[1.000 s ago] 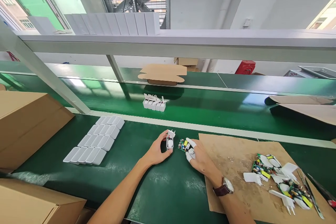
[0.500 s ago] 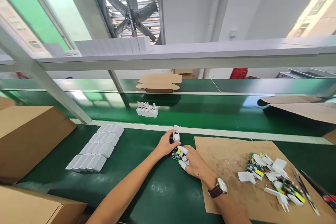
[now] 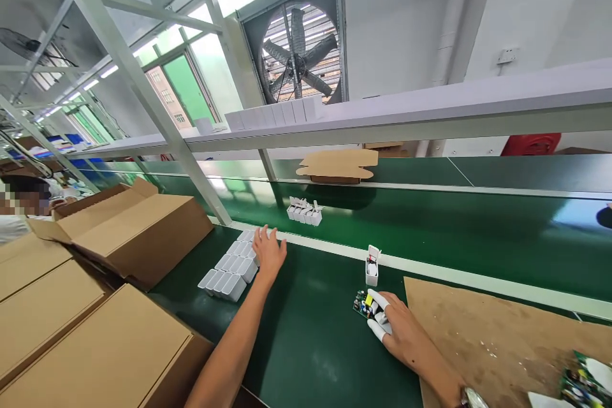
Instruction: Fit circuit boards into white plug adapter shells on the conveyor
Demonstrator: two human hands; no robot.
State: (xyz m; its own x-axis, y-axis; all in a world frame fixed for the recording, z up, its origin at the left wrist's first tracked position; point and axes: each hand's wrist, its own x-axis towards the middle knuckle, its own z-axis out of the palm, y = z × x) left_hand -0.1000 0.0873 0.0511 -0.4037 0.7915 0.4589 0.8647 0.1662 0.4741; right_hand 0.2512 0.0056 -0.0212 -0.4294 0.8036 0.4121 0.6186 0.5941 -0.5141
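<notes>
My left hand (image 3: 269,250), its fingers spread, reaches over the far right corner of several white plastic housings (image 3: 230,287) laid in rows; I cannot tell if it touches one. White finger covers are on the thumb and index finger of my right hand (image 3: 400,328). Between them that hand grips a small green circuit board (image 3: 362,303) with a yellow part and white pieces, low over the bench. Just beyond it stands one white housing (image 3: 371,269) with its flap up and parts inside, touched by neither hand.
Brown cardboard (image 3: 478,338) covers the bench at right, with more circuit boards (image 3: 586,382) at its edge. Filled white housings (image 3: 305,211) sit on the green belt (image 3: 430,223). Large cartons (image 3: 143,229) stand at left, where a person (image 3: 21,204) is partly visible. A shelf (image 3: 406,118) crosses above.
My left hand has let go of the filled white housing and moved left to the rows of housings. My right hand still holds the circuit board. The view has turned left.
</notes>
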